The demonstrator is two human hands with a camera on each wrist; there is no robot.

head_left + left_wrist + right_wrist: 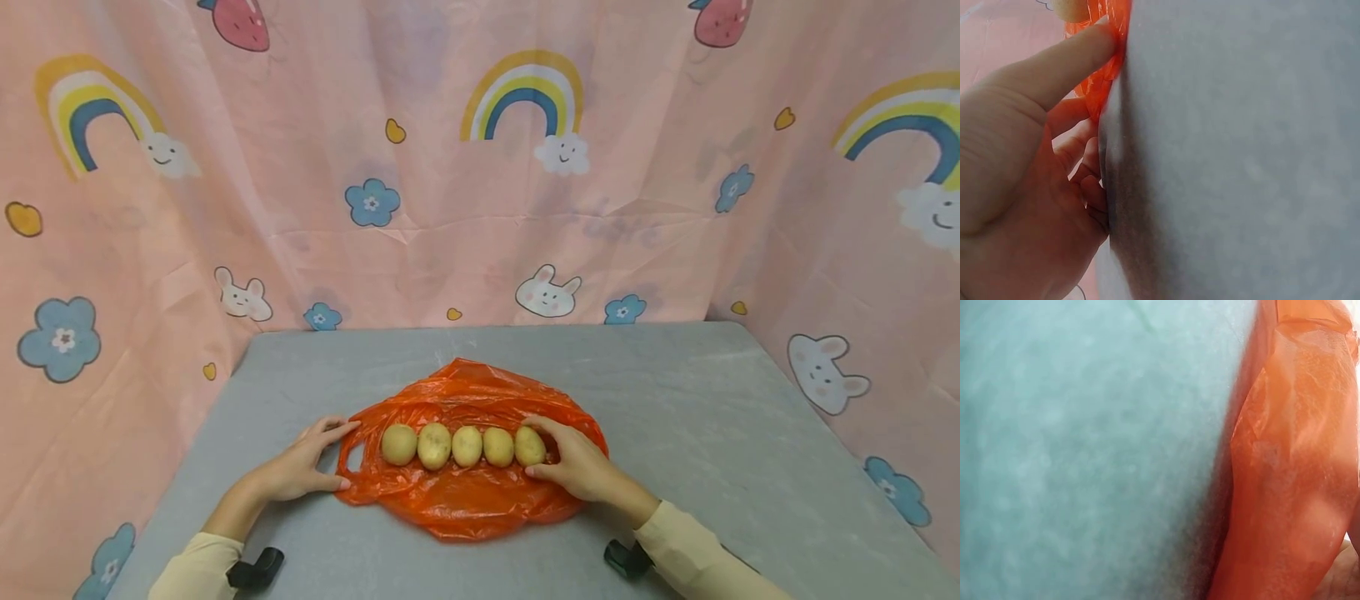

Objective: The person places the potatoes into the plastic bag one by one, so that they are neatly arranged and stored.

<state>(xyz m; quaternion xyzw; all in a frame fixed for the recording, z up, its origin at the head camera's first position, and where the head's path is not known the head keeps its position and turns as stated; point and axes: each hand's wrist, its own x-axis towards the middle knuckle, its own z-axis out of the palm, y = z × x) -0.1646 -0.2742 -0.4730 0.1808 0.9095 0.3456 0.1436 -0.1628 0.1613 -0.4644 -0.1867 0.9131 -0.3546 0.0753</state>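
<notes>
An orange-red plastic bag (465,508) lies spread flat, with several potatoes (467,447) in a row side by side across it. My left hand (303,467) is at the bag's left end by its handle hole, thumb and forefinger spread apart and touching the film. In the left wrist view, the thumb (1066,69) lies on the crumpled bag edge. With thumb and fingers around its near and far sides, my right hand (577,462) holds the rightmost potato (529,447). The right wrist view shows mostly bag film (1291,456), which hides most of that hand.
The bag lies on a grey table (675,400). A pink printed curtain (450,208) hangs behind the table and along both sides. Each wrist wears a dark device, one by the left sleeve (257,569) and one by the right sleeve (628,558).
</notes>
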